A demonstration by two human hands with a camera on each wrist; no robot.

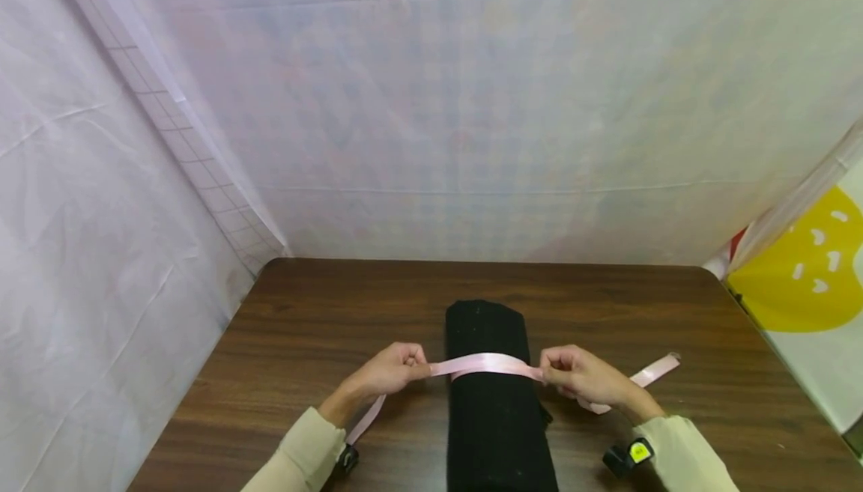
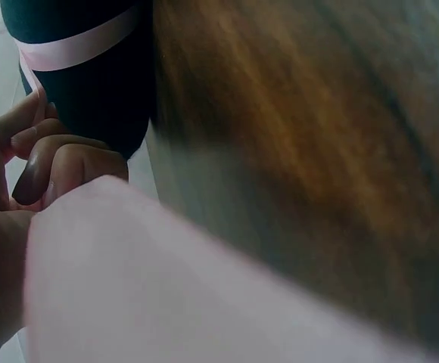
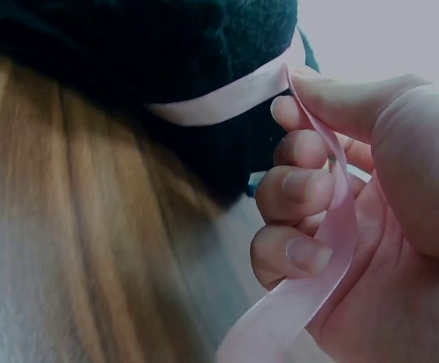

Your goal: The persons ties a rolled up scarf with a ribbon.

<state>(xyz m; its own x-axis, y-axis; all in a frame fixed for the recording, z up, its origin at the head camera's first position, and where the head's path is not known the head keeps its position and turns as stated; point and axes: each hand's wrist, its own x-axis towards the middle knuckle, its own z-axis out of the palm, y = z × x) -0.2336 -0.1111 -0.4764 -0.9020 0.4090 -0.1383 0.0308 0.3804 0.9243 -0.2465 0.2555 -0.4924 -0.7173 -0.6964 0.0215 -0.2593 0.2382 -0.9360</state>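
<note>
We see the black roll (image 1: 495,395) lying between both hands. Our left hand (image 1: 387,372) and right hand (image 1: 583,376) each pinch the pink ribbon (image 1: 485,363) stretched across it.

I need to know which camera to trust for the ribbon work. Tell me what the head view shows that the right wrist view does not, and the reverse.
Only the head view shows the left hand pinching the pink ribbon on the far side of the black fabric roll, both loose ribbon ends trailing on the wooden table, and the white sheeting behind.

Only the right wrist view shows the right hand close up: the ribbon runs between thumb and curled fingers and down across the palm.

Both show the ribbon lying across the top of the roll, and the right hand gripping it.
</note>
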